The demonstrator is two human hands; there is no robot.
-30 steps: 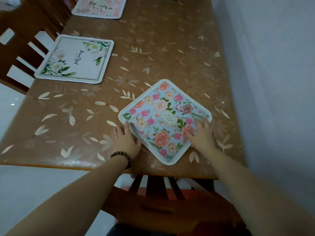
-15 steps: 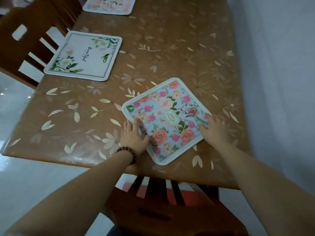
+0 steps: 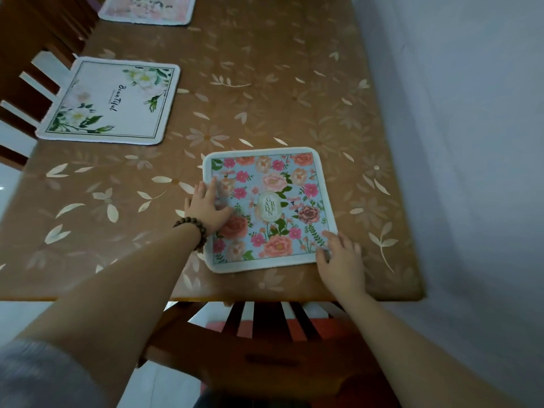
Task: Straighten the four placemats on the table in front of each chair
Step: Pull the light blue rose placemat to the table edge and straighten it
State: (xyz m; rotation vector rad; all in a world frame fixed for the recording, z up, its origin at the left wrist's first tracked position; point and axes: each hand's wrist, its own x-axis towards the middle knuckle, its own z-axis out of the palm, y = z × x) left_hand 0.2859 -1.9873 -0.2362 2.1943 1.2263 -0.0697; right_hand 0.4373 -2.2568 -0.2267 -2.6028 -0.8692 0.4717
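Note:
A blue floral placemat [image 3: 276, 184] lies near the table's front edge, its sides now close to parallel with that edge. My left hand [image 3: 207, 206], with a bead bracelet at the wrist, presses flat on the mat's left side. My right hand [image 3: 341, 260] rests with fingers spread on the mat's near right corner. A white placemat with green leaves [image 3: 114, 103] lies at the left edge, slightly skewed. A pink placemat [image 3: 150, 8] sits at the far left, cut off by the frame's top.
The brown table [image 3: 265, 83] carries a leaf-patterned cover. A wooden chair [image 3: 265, 348] with a red seat stands under the front edge. More chair backs [image 3: 26, 81] line the left side. A pale wall [image 3: 456, 142] runs close along the right.
The blue floral placemat has turned from a diamond position to nearly square with the table edge. Both hands moved with it, the left onto its left side, the right to its near corner.

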